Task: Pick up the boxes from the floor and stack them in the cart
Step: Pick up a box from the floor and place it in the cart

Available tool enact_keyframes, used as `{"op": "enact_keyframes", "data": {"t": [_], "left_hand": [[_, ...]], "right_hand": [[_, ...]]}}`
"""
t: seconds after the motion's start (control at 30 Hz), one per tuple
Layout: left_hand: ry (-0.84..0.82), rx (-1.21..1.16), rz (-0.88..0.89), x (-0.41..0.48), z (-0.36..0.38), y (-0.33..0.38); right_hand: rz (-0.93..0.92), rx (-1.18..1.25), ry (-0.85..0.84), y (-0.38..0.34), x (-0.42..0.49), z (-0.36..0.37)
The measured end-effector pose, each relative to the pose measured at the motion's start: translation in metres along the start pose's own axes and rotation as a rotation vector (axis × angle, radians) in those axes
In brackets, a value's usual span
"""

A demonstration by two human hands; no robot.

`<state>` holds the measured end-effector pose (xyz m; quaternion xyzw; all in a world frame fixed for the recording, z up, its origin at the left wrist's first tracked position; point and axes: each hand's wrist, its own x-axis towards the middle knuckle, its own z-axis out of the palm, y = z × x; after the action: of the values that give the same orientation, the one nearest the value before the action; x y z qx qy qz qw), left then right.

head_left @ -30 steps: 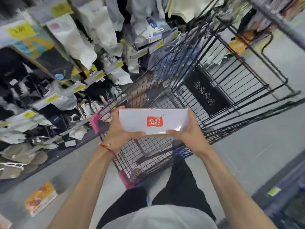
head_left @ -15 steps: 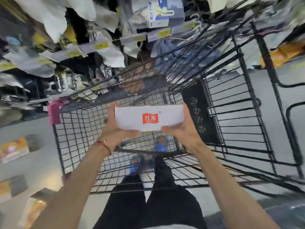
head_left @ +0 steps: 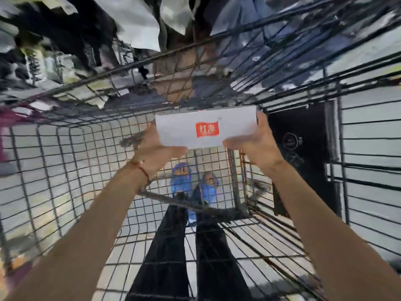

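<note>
A white box (head_left: 201,129) with a red logo is held inside the black wire cart (head_left: 65,170), above its mesh floor near the far wall. My left hand (head_left: 156,148) grips the box's left end with the thumb under its near edge. My right hand (head_left: 253,142) grips the right end the same way. The box is level and no other box shows in the cart basket.
The cart's black flap with white symbols (head_left: 303,153) stands at the right. Through the mesh I see my dark trousers and blue shoes (head_left: 193,183) on the grey floor. Shelves with hanging packaged goods (head_left: 134,25) rise just beyond the cart's far wall.
Both hands have carried the box forward and down into the cart basket. The view has tilted down, so the cart now fills the frame and the floor boxes at the left are out of sight.
</note>
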<state>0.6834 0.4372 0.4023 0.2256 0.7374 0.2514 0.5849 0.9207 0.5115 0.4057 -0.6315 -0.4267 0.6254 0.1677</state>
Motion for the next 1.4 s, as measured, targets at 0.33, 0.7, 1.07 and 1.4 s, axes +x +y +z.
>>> {"op": "enact_keyframes", "data": {"t": [0.33,0.7,1.07,1.4], "left_hand": [[0.030,-0.074,0.076,0.047,0.015,-0.012],[-0.010,0.030,0.064,0.039,0.010,-0.002],[0.127,-0.067,0.020,-0.041,-0.008,-0.001],[0.268,-0.195,0.103,-0.187,-0.034,-0.015]], "right_hand": [[-0.098,-0.118,-0.055,-0.005,0.060,-0.003],[-0.053,-0.298,0.167,0.003,0.047,0.009],[-0.014,-0.142,0.282,0.003,-0.062,0.070],[-0.112,-0.084,0.017,-0.020,-0.191,0.088]]}}
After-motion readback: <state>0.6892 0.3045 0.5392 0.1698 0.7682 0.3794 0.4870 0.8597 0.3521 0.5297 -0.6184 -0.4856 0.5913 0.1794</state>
